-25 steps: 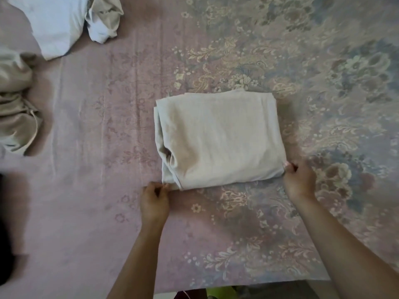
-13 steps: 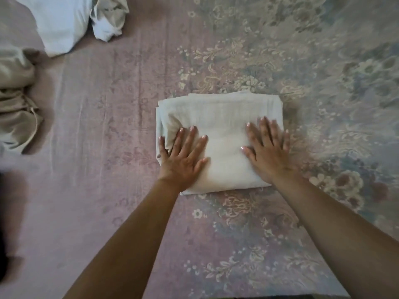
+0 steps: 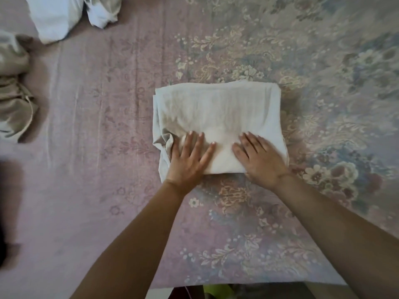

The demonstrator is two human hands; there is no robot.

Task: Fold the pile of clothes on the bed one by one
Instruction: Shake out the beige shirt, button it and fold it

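Crumpled clothes (image 3: 15,87) far left; bedspread (image 3: 97,169) between.

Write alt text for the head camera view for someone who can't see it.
Two bare hands, left hand and right hand, press flat on the near edge of a folded cream cloth garment lying on a pink floral bedspread. Unfolded clothes wait at the far left: a crumpled white garment and a bunched beige garment.

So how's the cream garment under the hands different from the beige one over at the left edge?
The cream garment is folded into a flat, near-rectangular packet; the beige garment lies bunched and wrinkled. The cream one sits mid-bed with the left hand and right hand pressing flat on it; the beige one is untouched and partly out of frame. Both are pale cloth on the floral bedspread.
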